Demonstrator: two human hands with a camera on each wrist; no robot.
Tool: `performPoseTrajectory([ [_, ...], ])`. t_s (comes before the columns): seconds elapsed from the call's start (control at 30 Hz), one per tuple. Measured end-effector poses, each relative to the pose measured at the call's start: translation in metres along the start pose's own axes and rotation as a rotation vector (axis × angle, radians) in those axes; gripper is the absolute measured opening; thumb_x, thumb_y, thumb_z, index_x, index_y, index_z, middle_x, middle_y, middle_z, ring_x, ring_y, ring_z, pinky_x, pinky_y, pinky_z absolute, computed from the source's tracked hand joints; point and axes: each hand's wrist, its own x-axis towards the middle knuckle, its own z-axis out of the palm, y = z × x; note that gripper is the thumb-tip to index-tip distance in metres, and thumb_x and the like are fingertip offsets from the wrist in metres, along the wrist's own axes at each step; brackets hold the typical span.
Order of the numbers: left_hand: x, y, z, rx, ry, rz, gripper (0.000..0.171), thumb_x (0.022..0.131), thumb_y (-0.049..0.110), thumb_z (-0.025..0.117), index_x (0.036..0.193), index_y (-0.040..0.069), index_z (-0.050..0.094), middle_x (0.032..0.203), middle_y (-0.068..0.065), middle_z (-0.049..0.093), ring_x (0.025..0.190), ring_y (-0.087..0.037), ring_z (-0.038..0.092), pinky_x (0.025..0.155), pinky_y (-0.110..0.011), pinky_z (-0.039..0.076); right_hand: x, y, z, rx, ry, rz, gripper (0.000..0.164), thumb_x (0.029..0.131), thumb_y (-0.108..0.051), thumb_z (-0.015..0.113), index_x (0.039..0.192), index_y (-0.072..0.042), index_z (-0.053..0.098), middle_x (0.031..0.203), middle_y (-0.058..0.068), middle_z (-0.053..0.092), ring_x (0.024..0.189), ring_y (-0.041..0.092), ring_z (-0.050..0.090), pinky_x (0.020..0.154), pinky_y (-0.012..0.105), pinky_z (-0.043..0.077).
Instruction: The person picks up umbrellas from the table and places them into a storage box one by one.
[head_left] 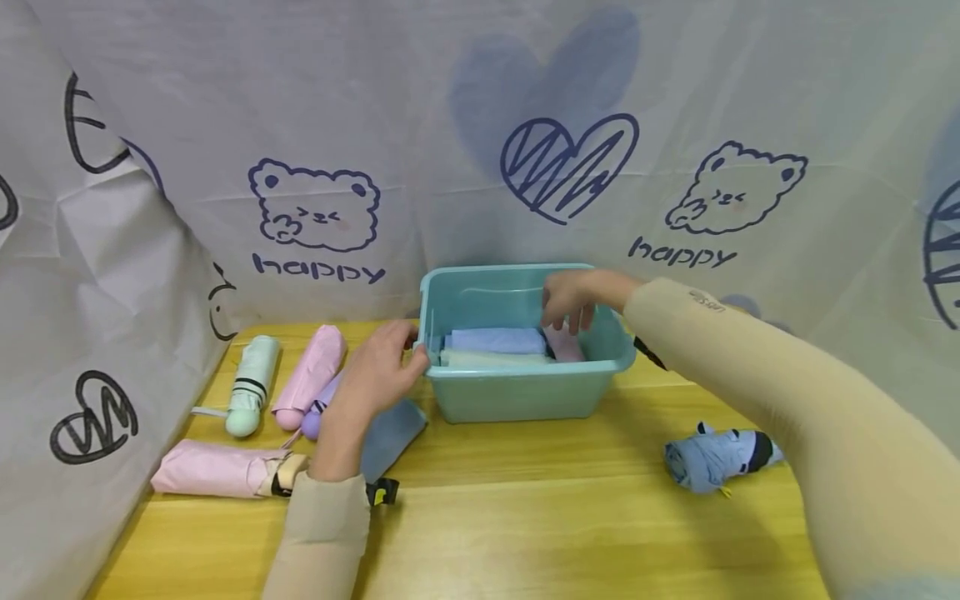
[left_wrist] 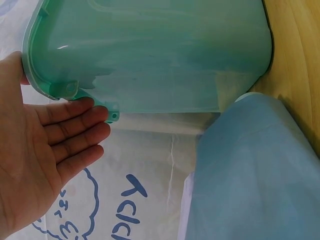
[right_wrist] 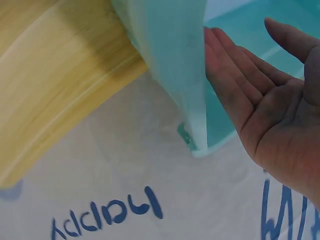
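Observation:
My left hand [head_left: 381, 372] rests at the left end of a teal plastic bin [head_left: 521, 397], thumb at the rim and straight fingers under it on the outside. Inside the bin lie a folded blue umbrella [head_left: 497, 339], a pale green folded bundle [head_left: 495, 359] and a pink folded umbrella [head_left: 564, 344]. My right hand [head_left: 570, 298] hangs inside the bin's right half, just above the pink umbrella. In the right wrist view its palm [right_wrist: 280, 112] holds nothing, and the thumb stands apart from the loosely bent fingers. A grey-blue folded umbrella [left_wrist: 250, 165] lies beside the bin, below my left hand.
Left on the wooden table lie a mint umbrella [head_left: 253, 379], a pink umbrella [head_left: 313, 371], a partly covered purple umbrella [head_left: 313, 421] and another pink umbrella [head_left: 213, 469]. A rolled blue umbrella [head_left: 712, 458] lies at the right. A printed cloth [head_left: 450, 225] hangs behind the bin.

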Motion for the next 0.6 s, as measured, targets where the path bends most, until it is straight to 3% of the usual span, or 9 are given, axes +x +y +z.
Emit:
performPoseTrajectory([
  [0.23,0.000,-0.001,-0.001,-0.002,0.014,0.011,0.031,0.096,0.029,0.053,0.111,0.005,0.066,0.106,-0.008,0.064,0.093,-0.025,0.058,0.083,-0.044,0.052,-0.015,0.017,-0.003,0.166,0.211,-0.178,0.049,0.102,-0.019,0.060,0.141,0.010,0.055,0.131,0.026,0.065,0.107,0.037,0.070,0.083,0.041,0.062],
  [0.4,0.000,0.000,-0.001,0.005,0.013,0.014,0.032,0.096,0.030,0.052,0.110,0.005,0.066,0.105,-0.009,0.064,0.093,-0.025,0.058,0.082,-0.044,0.052,-0.027,0.028,0.001,0.275,0.345,-0.253,0.047,0.104,-0.017,0.058,0.141,0.011,0.054,0.132,0.026,0.065,0.111,0.039,0.067,0.085,0.042,0.061],
  [0.6,0.000,0.001,-0.001,0.001,0.021,0.017,0.031,0.096,0.030,0.053,0.109,0.005,0.066,0.104,-0.008,0.064,0.092,-0.025,0.058,0.082,-0.044,0.052,-0.042,0.039,0.012,0.369,0.485,-0.323,0.045,0.103,-0.016,0.058,0.141,0.008,0.056,0.134,0.025,0.063,0.117,0.039,0.064,0.094,0.050,0.057],
])
